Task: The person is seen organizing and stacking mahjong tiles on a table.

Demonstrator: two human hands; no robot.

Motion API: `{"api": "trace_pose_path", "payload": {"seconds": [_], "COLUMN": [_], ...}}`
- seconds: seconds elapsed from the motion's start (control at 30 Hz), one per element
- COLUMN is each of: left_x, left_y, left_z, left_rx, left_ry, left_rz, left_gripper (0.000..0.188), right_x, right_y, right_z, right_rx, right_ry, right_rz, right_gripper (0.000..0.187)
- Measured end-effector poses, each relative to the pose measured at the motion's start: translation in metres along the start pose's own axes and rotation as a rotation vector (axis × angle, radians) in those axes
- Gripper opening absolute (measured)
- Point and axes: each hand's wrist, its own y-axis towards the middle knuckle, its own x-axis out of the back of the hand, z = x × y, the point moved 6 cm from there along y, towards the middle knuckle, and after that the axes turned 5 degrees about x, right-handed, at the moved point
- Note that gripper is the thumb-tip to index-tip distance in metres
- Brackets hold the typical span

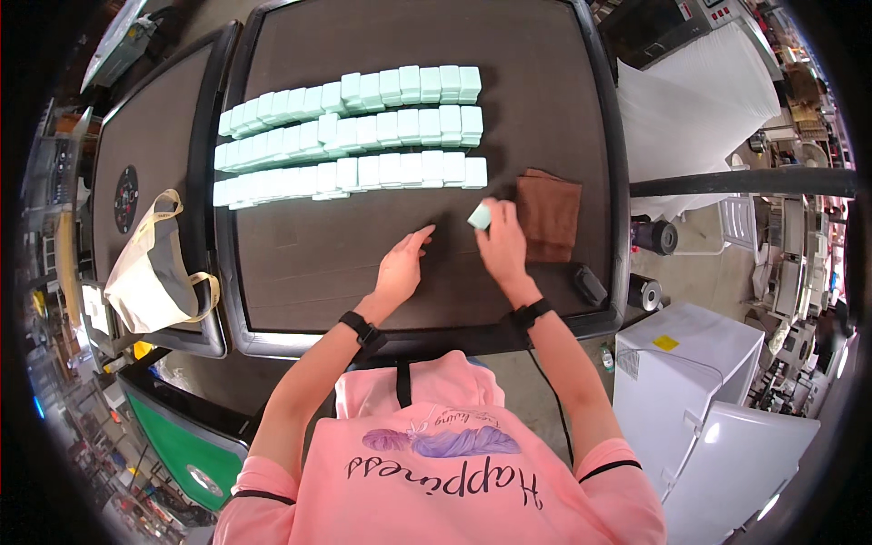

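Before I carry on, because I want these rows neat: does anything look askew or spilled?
The pale green tile rows look slightly askew: each has a step partway along, breaking its even line. I see no spill.

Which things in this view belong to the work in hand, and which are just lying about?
Part of the work:
right hand, holding a pale green tile
left hand, seemingly empty
three tile rows
dark table

Apparently just lying about:
brown cloth
small black object near the cloth
cream tote bag
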Motion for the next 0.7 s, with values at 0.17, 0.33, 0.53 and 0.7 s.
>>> {"api": "trace_pose_path", "payload": {"seconds": [0.17,0.33,0.53,0.7], "left_x": [0.021,0.049,0.098,0.222], "left_y": [-0.041,-0.076,-0.114,-0.126], "left_z": [0.02,0.03,0.055,0.066], "left_rx": [-0.039,0.013,0.084,0.006], "left_ry": [0.128,0.158,0.19,0.73], "left_rz": [-0.037,-0.058,-0.215,-0.761], "left_gripper": [0.04,0.029,0.027,0.023], "right_x": [0.018,0.015,0.018,0.033], "right_y": [0.051,0.068,0.04,-0.012], "right_z": [-0.03,-0.029,-0.013,-0.017], "right_rx": [0.023,0.093,0.051,-0.106], "right_ry": [-0.073,0.055,0.055,0.083], "right_rz": [-0.01,0.099,-0.047,-0.072], "right_gripper": [0.058,0.062,0.06,0.055]}}
